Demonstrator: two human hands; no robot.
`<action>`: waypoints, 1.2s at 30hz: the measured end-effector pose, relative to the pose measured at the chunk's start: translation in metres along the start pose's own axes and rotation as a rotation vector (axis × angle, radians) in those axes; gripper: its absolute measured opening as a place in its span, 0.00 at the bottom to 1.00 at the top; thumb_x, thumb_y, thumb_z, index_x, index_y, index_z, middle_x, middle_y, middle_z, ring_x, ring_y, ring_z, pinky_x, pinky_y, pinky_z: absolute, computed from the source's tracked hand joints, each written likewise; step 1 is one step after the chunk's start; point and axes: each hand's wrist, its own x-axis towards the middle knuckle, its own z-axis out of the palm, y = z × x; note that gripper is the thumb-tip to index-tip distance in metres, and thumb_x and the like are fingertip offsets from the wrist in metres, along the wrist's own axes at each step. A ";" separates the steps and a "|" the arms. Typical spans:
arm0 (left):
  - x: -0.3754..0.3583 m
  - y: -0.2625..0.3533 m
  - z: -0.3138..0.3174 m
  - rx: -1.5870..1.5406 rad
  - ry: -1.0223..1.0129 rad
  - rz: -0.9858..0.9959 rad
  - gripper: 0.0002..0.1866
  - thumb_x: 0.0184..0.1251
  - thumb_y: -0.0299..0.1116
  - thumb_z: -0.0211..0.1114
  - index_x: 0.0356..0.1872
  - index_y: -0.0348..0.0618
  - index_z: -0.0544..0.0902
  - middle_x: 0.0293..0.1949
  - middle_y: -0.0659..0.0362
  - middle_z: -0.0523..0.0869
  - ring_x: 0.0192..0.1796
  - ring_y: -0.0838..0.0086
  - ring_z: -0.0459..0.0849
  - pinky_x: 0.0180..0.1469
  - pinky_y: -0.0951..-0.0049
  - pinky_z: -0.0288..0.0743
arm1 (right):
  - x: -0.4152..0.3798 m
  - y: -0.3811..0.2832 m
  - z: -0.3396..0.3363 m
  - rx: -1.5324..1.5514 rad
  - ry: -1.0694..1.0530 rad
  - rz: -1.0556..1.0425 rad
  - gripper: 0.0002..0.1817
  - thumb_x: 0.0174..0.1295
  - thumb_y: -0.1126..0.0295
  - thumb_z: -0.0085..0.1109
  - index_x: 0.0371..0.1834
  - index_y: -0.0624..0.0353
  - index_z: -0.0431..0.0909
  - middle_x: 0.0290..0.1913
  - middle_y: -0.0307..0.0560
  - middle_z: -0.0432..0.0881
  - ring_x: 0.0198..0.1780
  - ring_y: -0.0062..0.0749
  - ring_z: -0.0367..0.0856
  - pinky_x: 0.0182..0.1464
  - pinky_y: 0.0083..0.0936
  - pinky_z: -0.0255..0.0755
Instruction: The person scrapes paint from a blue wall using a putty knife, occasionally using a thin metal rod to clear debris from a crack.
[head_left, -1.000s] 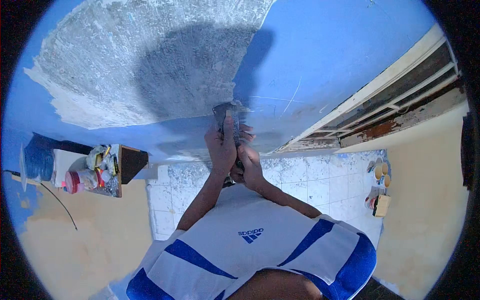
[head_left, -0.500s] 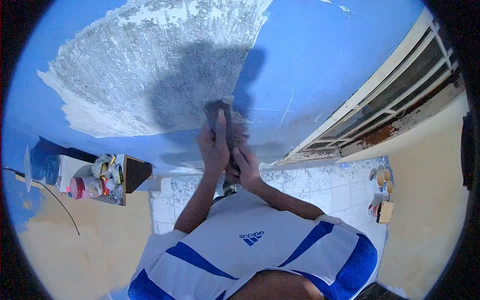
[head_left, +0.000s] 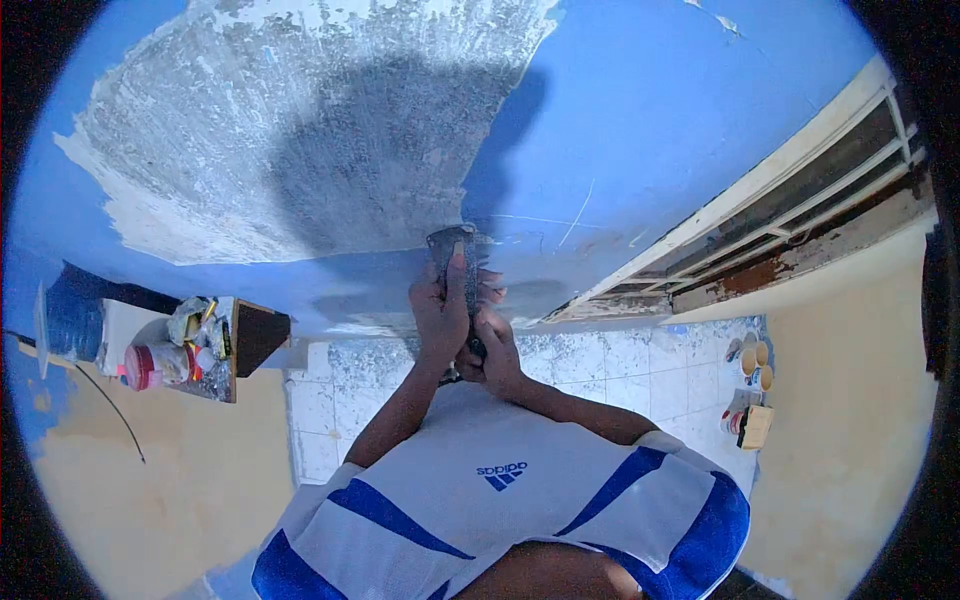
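Both my hands grip a dark scraper (head_left: 452, 238), its wide blade end against the wall at the lower edge of a bare patch. My left hand (head_left: 440, 312) is wrapped around the upper part, with its thumb laid along the tool toward the blade. My right hand (head_left: 496, 345) closes on the handle lower down, nearer my body. Rough grey-white plaster (head_left: 250, 140) shows where the paint is off, with blue painted wall (head_left: 640, 110) to its right. Shadows of my head and arms fall over the patch.
On the left, a shelf (head_left: 237, 350) holds jars, bags and small items, beside a dark wire (head_left: 115, 405). A white barred window frame (head_left: 770, 205) runs along the right. Several cups (head_left: 758, 362) and a small box (head_left: 757, 427) stand at the right on paint-flecked floor tiles (head_left: 630, 375).
The scraper and both hands have moved down the wall, closer to my body, and a little to the right. Both hands keep their hold. The view has shifted slightly.
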 end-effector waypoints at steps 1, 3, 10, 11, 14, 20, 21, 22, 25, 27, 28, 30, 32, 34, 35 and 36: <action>0.000 -0.003 -0.001 -0.002 -0.001 0.002 0.16 0.76 0.40 0.54 0.37 0.34 0.77 0.27 0.49 0.87 0.25 0.69 0.87 0.28 0.71 0.81 | -0.001 -0.005 0.003 0.019 -0.004 0.011 0.20 0.75 0.46 0.38 0.38 0.51 0.68 0.16 0.36 0.62 0.11 0.21 0.57 0.13 0.20 0.50; -0.001 -0.005 -0.003 0.008 0.004 -0.007 0.16 0.76 0.41 0.54 0.37 0.34 0.77 0.27 0.49 0.87 0.25 0.69 0.87 0.28 0.71 0.81 | -0.005 -0.012 0.010 0.061 -0.006 0.032 0.21 0.75 0.47 0.38 0.37 0.52 0.68 0.16 0.36 0.63 0.11 0.21 0.58 0.13 0.20 0.50; 0.005 -0.006 -0.006 0.065 -0.020 0.008 0.15 0.77 0.38 0.52 0.41 0.33 0.76 0.29 0.49 0.88 0.27 0.71 0.87 0.29 0.73 0.80 | 0.007 0.002 -0.003 0.045 0.027 0.035 0.17 0.74 0.49 0.43 0.37 0.51 0.69 0.16 0.37 0.64 0.12 0.22 0.60 0.14 0.22 0.52; 0.006 -0.001 -0.006 0.062 -0.021 0.008 0.15 0.78 0.37 0.52 0.42 0.32 0.76 0.29 0.50 0.88 0.27 0.73 0.87 0.29 0.75 0.80 | 0.008 0.002 -0.004 0.038 0.016 0.033 0.16 0.75 0.52 0.43 0.37 0.51 0.70 0.16 0.37 0.65 0.13 0.22 0.61 0.15 0.22 0.54; 0.006 0.012 -0.002 0.031 -0.022 -0.014 0.14 0.78 0.36 0.52 0.43 0.32 0.75 0.29 0.49 0.88 0.28 0.72 0.87 0.29 0.75 0.80 | 0.010 -0.005 -0.001 0.077 -0.043 0.035 0.15 0.75 0.54 0.44 0.37 0.51 0.71 0.17 0.36 0.65 0.14 0.22 0.62 0.16 0.22 0.55; 0.007 0.018 -0.004 0.023 -0.039 -0.036 0.13 0.78 0.35 0.52 0.44 0.33 0.76 0.29 0.50 0.88 0.28 0.73 0.87 0.29 0.74 0.80 | 0.001 -0.008 0.014 0.162 -0.014 0.062 0.15 0.76 0.54 0.43 0.40 0.51 0.73 0.18 0.36 0.66 0.14 0.21 0.61 0.17 0.22 0.56; 0.008 0.013 -0.008 0.106 -0.032 -0.016 0.13 0.78 0.36 0.52 0.44 0.33 0.76 0.29 0.50 0.87 0.27 0.73 0.87 0.29 0.74 0.80 | -0.002 -0.007 0.017 0.174 0.002 0.064 0.14 0.76 0.55 0.43 0.40 0.52 0.73 0.18 0.35 0.66 0.15 0.21 0.61 0.17 0.22 0.56; 0.011 0.005 -0.013 0.192 -0.026 -0.003 0.13 0.77 0.36 0.52 0.43 0.33 0.76 0.29 0.50 0.87 0.27 0.73 0.87 0.29 0.74 0.80 | -0.004 -0.006 0.019 0.113 0.001 0.018 0.16 0.75 0.52 0.42 0.40 0.52 0.71 0.17 0.36 0.66 0.14 0.20 0.61 0.16 0.21 0.54; 0.004 0.007 -0.009 0.092 -0.015 -0.057 0.14 0.77 0.37 0.52 0.43 0.33 0.76 0.29 0.51 0.87 0.26 0.73 0.86 0.29 0.74 0.80 | -0.005 -0.012 0.023 -0.044 0.021 -0.062 0.20 0.75 0.47 0.40 0.40 0.54 0.68 0.16 0.36 0.65 0.11 0.19 0.60 0.13 0.19 0.48; -0.001 0.017 -0.003 -0.035 0.012 -0.083 0.14 0.77 0.37 0.53 0.42 0.33 0.76 0.29 0.51 0.87 0.25 0.73 0.86 0.29 0.74 0.80 | -0.008 -0.019 0.024 -0.121 0.042 -0.050 0.20 0.75 0.49 0.40 0.41 0.54 0.68 0.17 0.35 0.66 0.12 0.17 0.59 0.13 0.19 0.48; -0.004 0.019 -0.002 -0.067 0.036 -0.080 0.14 0.77 0.38 0.53 0.42 0.33 0.76 0.29 0.51 0.87 0.25 0.72 0.86 0.29 0.74 0.80 | -0.007 -0.014 0.023 -0.125 0.052 -0.071 0.19 0.75 0.49 0.40 0.42 0.54 0.68 0.18 0.35 0.66 0.12 0.16 0.58 0.13 0.18 0.47; -0.007 0.019 -0.003 -0.079 0.053 -0.082 0.15 0.77 0.38 0.53 0.41 0.33 0.76 0.29 0.51 0.87 0.25 0.72 0.86 0.29 0.74 0.80 | -0.010 -0.012 0.026 -0.092 0.072 -0.060 0.17 0.76 0.50 0.39 0.44 0.52 0.68 0.19 0.34 0.66 0.12 0.15 0.57 0.13 0.18 0.47; -0.008 0.017 -0.003 -0.046 0.045 -0.086 0.15 0.77 0.38 0.52 0.41 0.33 0.76 0.30 0.50 0.87 0.25 0.72 0.86 0.29 0.73 0.81 | -0.014 -0.010 0.028 -0.015 0.062 -0.019 0.17 0.76 0.51 0.38 0.45 0.52 0.69 0.19 0.34 0.65 0.11 0.15 0.57 0.13 0.18 0.47; -0.008 0.016 -0.002 -0.032 0.019 -0.089 0.15 0.78 0.38 0.52 0.41 0.34 0.76 0.30 0.50 0.88 0.24 0.72 0.86 0.29 0.74 0.81 | -0.016 -0.009 0.024 0.062 0.029 -0.003 0.17 0.76 0.51 0.38 0.46 0.51 0.69 0.18 0.34 0.65 0.11 0.16 0.56 0.12 0.18 0.48; -0.008 0.014 -0.001 -0.028 0.003 -0.092 0.14 0.78 0.38 0.52 0.41 0.34 0.76 0.30 0.50 0.88 0.24 0.72 0.85 0.29 0.74 0.81 | -0.017 -0.011 0.024 0.055 0.029 -0.014 0.17 0.76 0.51 0.38 0.45 0.51 0.69 0.17 0.34 0.64 0.11 0.16 0.57 0.12 0.18 0.48; -0.007 0.012 -0.001 -0.027 -0.005 -0.087 0.14 0.78 0.37 0.52 0.41 0.34 0.76 0.29 0.50 0.88 0.24 0.73 0.85 0.29 0.74 0.81 | -0.017 -0.013 0.024 0.048 0.030 -0.026 0.17 0.76 0.51 0.38 0.45 0.52 0.69 0.17 0.34 0.64 0.11 0.16 0.57 0.12 0.18 0.48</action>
